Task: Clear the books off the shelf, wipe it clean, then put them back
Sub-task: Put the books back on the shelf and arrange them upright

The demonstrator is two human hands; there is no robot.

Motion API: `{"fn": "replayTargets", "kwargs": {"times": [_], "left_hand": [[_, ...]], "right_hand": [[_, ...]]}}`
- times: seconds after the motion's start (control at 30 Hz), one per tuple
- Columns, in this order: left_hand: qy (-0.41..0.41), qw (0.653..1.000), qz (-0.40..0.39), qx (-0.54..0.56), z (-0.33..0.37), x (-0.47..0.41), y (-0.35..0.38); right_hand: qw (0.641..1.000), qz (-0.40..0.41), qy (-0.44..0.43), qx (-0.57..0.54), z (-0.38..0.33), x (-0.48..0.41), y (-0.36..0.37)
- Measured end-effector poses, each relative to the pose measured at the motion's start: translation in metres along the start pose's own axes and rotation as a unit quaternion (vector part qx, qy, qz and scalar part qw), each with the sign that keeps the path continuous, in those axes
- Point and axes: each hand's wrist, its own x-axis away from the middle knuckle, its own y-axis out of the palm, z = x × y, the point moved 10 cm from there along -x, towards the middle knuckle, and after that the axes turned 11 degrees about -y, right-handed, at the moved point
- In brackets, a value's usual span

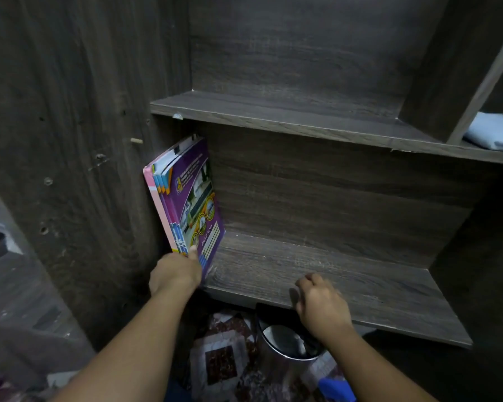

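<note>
A thin stack of books (186, 195), purple cover outermost with pink and blue ones behind, stands upright against the left wall of the lower shelf (331, 280). My left hand (176, 274) grips the stack's lower front corner, thumb on the purple cover. My right hand (321, 304) rests at the shelf's front edge with fingers curled loosely and nothing visible in it. The rest of this dark wood shelf board is bare.
An upper shelf (273, 114) runs above, with a folded light-blue cloth (494, 132) in the compartment at right. Below the shelf stands a black bin (288, 340) on a patterned floor mat (224, 364). A blue object (336, 388) lies near my right forearm.
</note>
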Motion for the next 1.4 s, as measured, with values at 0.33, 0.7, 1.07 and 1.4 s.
{"fn": "replayTargets", "kwargs": {"times": [0.33, 0.7, 1.07, 1.4], "left_hand": [[0.218, 0.972, 0.021, -0.088, 0.049, 0.091, -0.008], [0.592, 0.775, -0.202, -0.092, 0.122, 0.354, 0.11], [0.711, 0.564, -0.328, -0.262, 0.067, 0.575, 0.243], [0.734, 0.453, -0.304, -0.404, 0.022, 0.639, 0.36]], "right_hand": [[0.999, -0.012, 0.011, 0.042, 0.027, 0.038, -0.061], [0.988, -0.064, 0.142, -0.014, 0.126, 0.205, -0.099], [0.914, -0.242, 0.324, -0.046, 0.253, 0.441, -0.017], [0.888, -0.26, 0.367, -0.094, 0.292, 0.528, 0.1]]}}
